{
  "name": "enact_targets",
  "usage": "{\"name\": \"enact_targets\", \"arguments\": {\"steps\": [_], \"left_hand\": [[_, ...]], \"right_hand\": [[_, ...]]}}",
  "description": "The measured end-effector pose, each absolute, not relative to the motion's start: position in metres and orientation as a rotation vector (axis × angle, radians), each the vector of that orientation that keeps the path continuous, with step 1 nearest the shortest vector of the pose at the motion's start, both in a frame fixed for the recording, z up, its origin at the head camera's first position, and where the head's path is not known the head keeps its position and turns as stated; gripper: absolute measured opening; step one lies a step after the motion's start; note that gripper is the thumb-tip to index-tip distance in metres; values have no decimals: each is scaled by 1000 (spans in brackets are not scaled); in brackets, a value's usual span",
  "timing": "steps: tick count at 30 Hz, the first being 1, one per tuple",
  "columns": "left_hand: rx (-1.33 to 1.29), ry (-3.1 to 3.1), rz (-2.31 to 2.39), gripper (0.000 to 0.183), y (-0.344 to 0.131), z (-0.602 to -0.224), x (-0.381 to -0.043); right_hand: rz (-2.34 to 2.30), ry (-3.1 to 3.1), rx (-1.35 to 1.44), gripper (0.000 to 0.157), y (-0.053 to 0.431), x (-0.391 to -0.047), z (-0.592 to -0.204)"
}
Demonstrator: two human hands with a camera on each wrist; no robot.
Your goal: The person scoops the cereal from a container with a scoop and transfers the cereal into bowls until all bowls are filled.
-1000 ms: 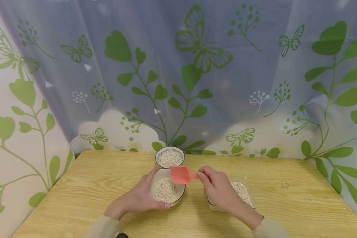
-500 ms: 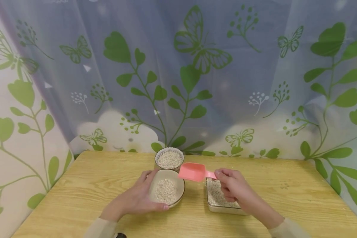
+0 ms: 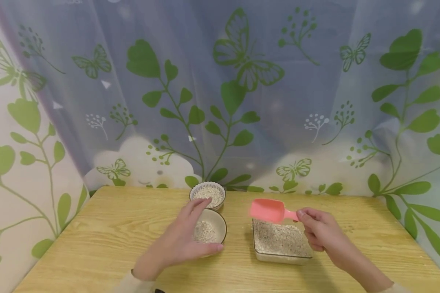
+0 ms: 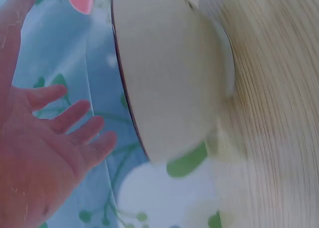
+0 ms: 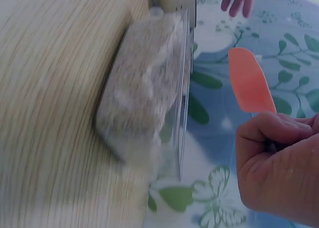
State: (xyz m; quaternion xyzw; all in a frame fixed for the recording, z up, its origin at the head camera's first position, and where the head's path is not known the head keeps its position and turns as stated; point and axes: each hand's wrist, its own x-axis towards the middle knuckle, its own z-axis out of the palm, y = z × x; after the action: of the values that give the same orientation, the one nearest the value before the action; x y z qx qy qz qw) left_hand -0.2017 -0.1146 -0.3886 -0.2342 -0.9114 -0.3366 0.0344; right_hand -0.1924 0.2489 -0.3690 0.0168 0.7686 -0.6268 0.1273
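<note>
My right hand (image 3: 324, 232) grips the handle of a pink scoop (image 3: 267, 210), which hovers over the back of a rectangular dish (image 3: 284, 259) of oat flakes. No flakes show in the scoop. My left hand (image 3: 181, 236) is lifted over the left side of a cream bowl (image 3: 220, 221) with a dark rim, thumb and fingers spread. In the left wrist view its fingers (image 4: 75, 115) stand apart from the bowl wall (image 4: 169, 78). A small heap of flakes (image 3: 204, 232) lies in the bowl, partly hidden by the hand.
Just behind the cream bowl stands a smaller bowl with a fluted rim (image 3: 224, 195), full of flakes. All of it rests on a wooden table (image 3: 132, 215). A patterned curtain (image 3: 278, 122) hangs along the table's back edge.
The right hand has carried the scoop from over the cream bowl rightward to the dish. The left hand has let go of the cream bowl and risen off it, fingers spreading.
</note>
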Motion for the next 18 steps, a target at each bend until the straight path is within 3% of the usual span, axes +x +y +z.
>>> {"name": "enact_targets", "arguments": {"steps": [9, 18], "left_hand": [[-836, -2804, -1130, 103, -73, -387, -193], [-869, -2832, -1203, 104, -25, -392, -191]], "right_hand": [[-1622, 2442, 113, 41, 280, -183, -363], [-1037, 2803, -43, 47, 298, -183, -346]]}}
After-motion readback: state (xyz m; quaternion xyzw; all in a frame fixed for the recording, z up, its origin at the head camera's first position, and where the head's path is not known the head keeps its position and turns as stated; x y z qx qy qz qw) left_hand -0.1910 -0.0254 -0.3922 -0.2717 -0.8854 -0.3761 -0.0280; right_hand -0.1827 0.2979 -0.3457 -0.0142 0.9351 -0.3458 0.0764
